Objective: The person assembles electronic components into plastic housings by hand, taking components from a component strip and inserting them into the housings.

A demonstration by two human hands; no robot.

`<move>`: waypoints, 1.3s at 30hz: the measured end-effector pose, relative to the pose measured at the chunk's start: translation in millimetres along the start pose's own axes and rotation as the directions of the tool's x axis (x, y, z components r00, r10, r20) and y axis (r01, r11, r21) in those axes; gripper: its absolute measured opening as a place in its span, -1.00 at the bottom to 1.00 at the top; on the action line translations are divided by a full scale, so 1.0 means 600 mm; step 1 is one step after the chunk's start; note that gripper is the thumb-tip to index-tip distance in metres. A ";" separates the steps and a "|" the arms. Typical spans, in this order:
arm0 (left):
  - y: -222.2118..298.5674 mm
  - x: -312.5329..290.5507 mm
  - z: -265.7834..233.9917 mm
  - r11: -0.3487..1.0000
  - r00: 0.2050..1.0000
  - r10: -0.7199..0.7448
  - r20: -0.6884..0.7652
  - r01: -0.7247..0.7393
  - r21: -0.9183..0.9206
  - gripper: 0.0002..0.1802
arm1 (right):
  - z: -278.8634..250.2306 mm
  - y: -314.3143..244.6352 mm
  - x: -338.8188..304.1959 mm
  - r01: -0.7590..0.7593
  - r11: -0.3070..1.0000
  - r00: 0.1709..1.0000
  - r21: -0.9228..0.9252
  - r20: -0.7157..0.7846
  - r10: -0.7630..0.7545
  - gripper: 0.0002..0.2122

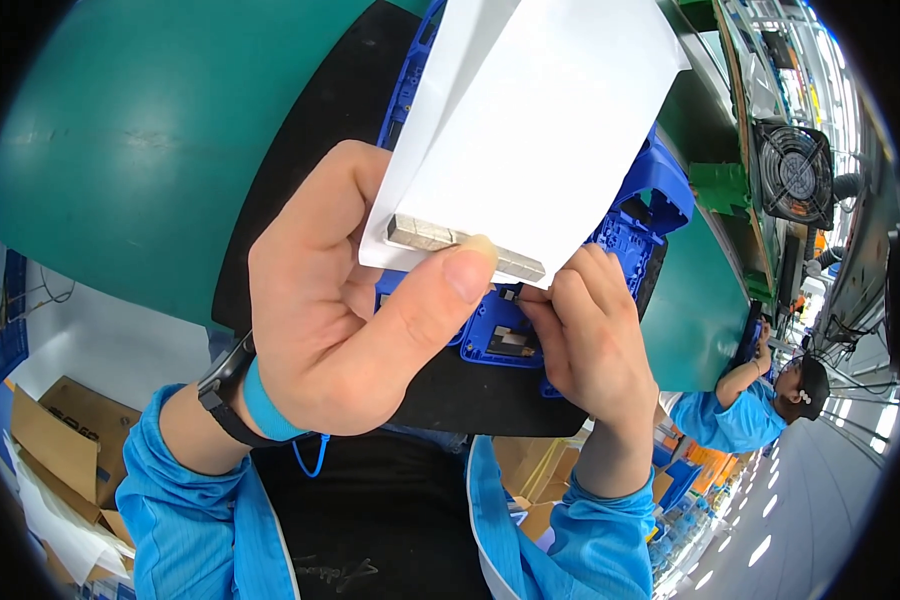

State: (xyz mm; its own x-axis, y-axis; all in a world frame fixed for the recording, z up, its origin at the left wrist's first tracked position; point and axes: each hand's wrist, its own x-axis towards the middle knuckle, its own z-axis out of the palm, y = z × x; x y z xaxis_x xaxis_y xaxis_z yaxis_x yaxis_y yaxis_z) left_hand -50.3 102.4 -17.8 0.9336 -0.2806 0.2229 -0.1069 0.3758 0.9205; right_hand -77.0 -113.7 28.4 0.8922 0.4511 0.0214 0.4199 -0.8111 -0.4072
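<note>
My left hand is closed on a stack of white paper sheets, its thumb pressing near the lower edge. Along that edge lies a narrow grey, metallic-looking strip, split by thin lines into short pieces; the thumb covers part of it. Beneath the paper are blue plastic housing parts with moulded ribs and a dark opening. My right hand has its thumb and fingers pinched together just over the blue part, below the paper's corner. What sits between those fingertips is too small to name.
The blue parts rest on a black mat over a green tabletop. A black fan stands at the right by a shelf. Open cardboard boxes are at lower left. Another person in blue works further right.
</note>
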 end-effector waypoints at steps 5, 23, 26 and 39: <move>0.002 0.000 -0.001 1.000 1.000 -0.003 0.011 0.003 0.031 -0.54 | -0.017 0.006 -0.003 0.000 0.997 0.997 0.081 0.083 -0.007 -0.85; 0.003 0.000 0.002 0.999 0.999 -0.046 -0.016 0.046 0.026 -0.48 | -0.039 0.005 0.008 -0.013 0.999 0.959 0.035 0.282 0.003 -0.85; 0.003 0.000 0.002 0.999 1.000 -0.027 -0.015 0.028 0.036 -0.48 | -0.041 0.004 0.010 0.002 1.000 0.959 0.023 0.284 -0.008 -0.85; -0.012 0.012 0.023 0.999 1.000 -0.011 -0.011 0.012 0.037 -0.50 | -0.051 0.024 0.008 -0.019 1.000 0.946 0.009 0.325 0.015 -0.85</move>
State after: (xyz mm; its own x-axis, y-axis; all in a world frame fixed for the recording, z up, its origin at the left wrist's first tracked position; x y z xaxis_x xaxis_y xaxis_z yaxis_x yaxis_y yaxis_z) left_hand -47.3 85.7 -18.5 0.9383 -0.2754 0.2092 -0.1086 0.3395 0.9343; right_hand -61.5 -134.4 50.4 0.7960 0.5352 -0.2826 0.4011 -0.8162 -0.4158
